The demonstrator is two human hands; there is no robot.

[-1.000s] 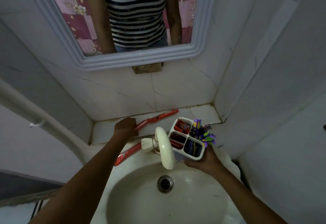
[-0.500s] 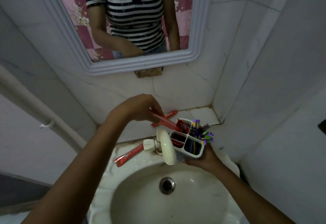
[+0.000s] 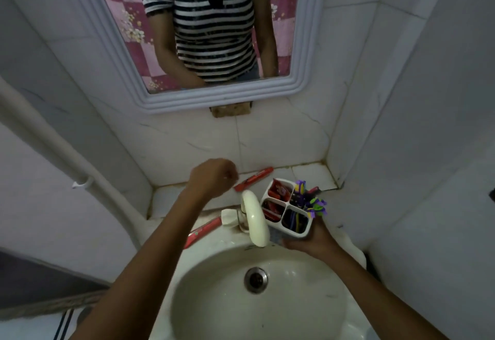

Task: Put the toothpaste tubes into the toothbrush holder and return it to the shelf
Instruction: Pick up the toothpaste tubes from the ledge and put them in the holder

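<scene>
While your right hand (image 3: 312, 243) grips the white toothbrush holder (image 3: 290, 209) from below, fingers wrapped round its base, it sits above the sink (image 3: 214, 310) rim, just right of the cream tap (image 3: 254, 217). Holder has 4 compartments: red tubes in the 2 left ones, dark brushes w/ purple-green tops (image 3: 312, 203) on the right side.

Your left hand (image 3: 213, 176) hovers above the tiled ledge (image 3: 310, 176), curled loosely into a fist, nothing visibly pinched; it's well left of the holder, not touching it.

2 red toothpaste tubes are out of the holder. One (image 3: 254, 179) lies on the ledge by the back wall, just right of and below your left hand, btwn it and the holder. Other tube (image 3: 203, 232) lies on the sink rim left of the tap, partly under your left forearm.
</scene>
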